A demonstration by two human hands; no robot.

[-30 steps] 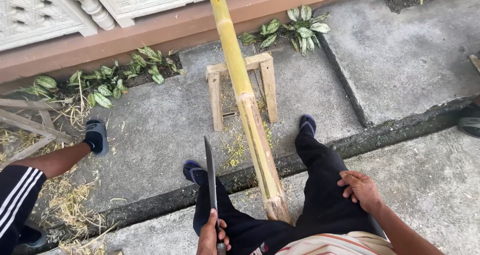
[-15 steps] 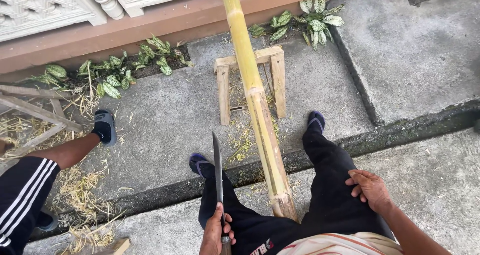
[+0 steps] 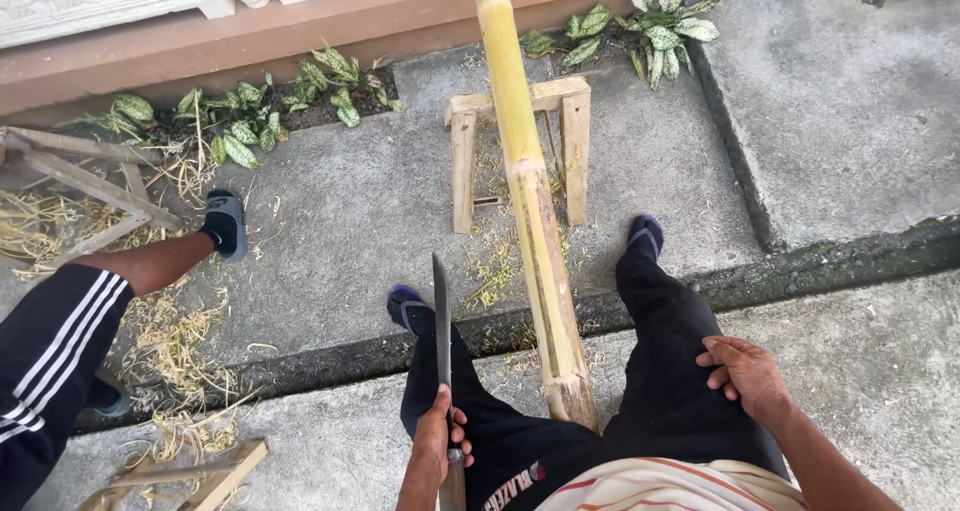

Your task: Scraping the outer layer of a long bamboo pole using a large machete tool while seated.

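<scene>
A long yellow-green bamboo pole (image 3: 525,181) runs from between my legs up over a small wooden stand (image 3: 463,161); its near end is stripped and brownish. My left hand (image 3: 438,443) grips the handle of a long machete (image 3: 441,316), blade pointing forward over my left leg, left of the pole. My right hand (image 3: 742,374) rests on my right thigh, fingers spread, holding nothing. I wear black trousers and dark slippers (image 3: 407,307).
Another person's leg (image 3: 150,264) in black shorts with white stripes reaches in from the left, foot in a slipper (image 3: 226,223). Bamboo shavings (image 3: 175,346), wooden frames (image 3: 85,171), leafy plants (image 3: 250,131) along a low wall, and a dark gutter (image 3: 840,256) cross the concrete.
The view has shifted slightly, so the pole and stand sit more to the right. The machete stays upright in my left hand; my right hand remains on the thigh.
</scene>
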